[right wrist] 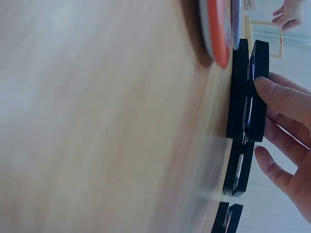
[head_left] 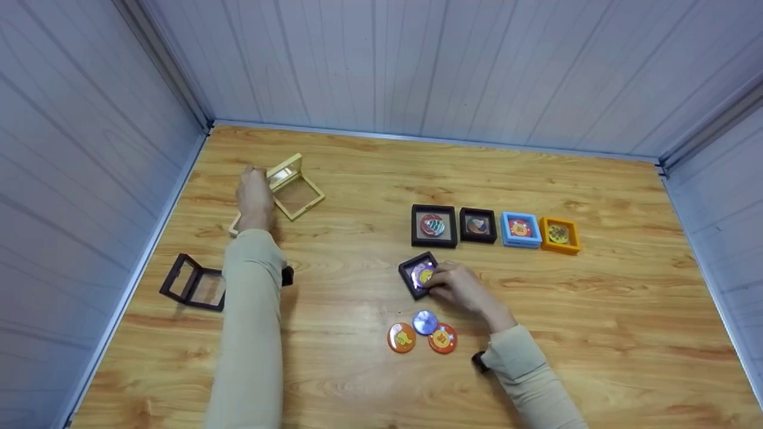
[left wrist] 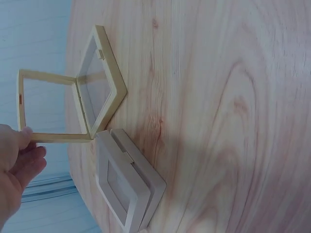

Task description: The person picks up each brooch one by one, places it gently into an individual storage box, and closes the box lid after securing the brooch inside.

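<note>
My left hand (head_left: 255,193) pinches the lid corner of a pale yellow display case (left wrist: 115,73) between thumb and fingers. That case stands open, its lid tilted up from the base. Right beside it lies a closed beige display case (left wrist: 141,187), mostly hidden by my hand in the head view. My right hand (head_left: 468,287) grips the edge of a black display case (right wrist: 237,92), thumb on one side and fingers on its top face. A purple badge (head_left: 420,275) with a yellow figure shows through its window. In the right wrist view a narrow gap runs between its two halves.
An orange badge (head_left: 401,338), a blue badge (head_left: 425,322) and a red badge (head_left: 442,338) lie in front. Behind stands a row: two black cases (head_left: 434,242), a light blue case (head_left: 522,243) and an orange case (head_left: 560,249), each holding a badge. An open black case (head_left: 205,306) lies left.
</note>
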### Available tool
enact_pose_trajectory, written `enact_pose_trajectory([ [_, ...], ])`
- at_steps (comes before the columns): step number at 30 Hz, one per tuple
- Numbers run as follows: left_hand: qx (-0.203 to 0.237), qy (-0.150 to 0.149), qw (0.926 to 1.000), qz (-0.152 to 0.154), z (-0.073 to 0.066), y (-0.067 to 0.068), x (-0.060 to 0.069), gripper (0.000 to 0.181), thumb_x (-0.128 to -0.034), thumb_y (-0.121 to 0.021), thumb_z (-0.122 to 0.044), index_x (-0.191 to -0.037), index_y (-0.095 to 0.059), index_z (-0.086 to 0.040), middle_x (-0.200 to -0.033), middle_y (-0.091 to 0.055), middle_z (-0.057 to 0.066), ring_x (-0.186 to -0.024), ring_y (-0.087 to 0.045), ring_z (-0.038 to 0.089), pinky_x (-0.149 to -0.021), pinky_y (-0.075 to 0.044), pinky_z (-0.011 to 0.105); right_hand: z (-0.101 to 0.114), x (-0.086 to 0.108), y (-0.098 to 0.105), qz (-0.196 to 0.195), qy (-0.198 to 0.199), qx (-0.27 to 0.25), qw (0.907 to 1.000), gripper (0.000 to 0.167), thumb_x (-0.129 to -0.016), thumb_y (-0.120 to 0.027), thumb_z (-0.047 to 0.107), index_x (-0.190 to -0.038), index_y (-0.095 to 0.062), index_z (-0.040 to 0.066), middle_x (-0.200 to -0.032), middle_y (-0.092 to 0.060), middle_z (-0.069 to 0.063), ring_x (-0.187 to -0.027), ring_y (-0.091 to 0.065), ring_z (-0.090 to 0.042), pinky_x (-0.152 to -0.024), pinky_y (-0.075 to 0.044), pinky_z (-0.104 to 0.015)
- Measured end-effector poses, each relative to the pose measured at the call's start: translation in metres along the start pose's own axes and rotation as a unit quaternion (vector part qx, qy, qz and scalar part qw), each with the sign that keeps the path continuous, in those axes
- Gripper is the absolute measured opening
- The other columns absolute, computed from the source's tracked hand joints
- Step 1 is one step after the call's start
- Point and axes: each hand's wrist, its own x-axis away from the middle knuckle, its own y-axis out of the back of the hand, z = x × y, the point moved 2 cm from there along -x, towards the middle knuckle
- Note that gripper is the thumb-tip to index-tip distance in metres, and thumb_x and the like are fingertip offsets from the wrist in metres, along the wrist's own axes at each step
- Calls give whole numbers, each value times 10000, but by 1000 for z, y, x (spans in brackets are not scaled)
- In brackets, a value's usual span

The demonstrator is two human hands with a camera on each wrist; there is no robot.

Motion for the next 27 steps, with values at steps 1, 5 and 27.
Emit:
enact_pose_trajectory([
  [1,-438,-249,9987,-96,0,-1,0,309,-953,-341,-109,-1116,-568,21,-1101,-499,151,-967,-501,310,-792,-433,415,-1,2,1,1,-50,4,10000,167,-735,-693,76,-900,-696,101,-925,-630,-52,-892,-568,-202,-804,-458,-352],
  [5,-1479,-981,9835,-345,0,-7,1,235,-924,-423,-40,-1031,-600,73,-969,-555,212,-877,-548,358,-717,-460,450,-5,8,5,3,-170,33,9999,161,-735,-695,76,-895,-698,100,-912,-632,-54,-874,-567,-198,-788,-463,-348],
  [27,-990,-2238,9690,-335,-9,-31,49,149,-879,-505,-35,-860,-610,69,-763,-597,197,-664,-553,298,-579,-445,423,-16,34,21,-146,-683,166,9974,156,-736,-691,53,-889,-700,81,-898,-626,-60,-853,-566,-205,-769,-471,-364],
])
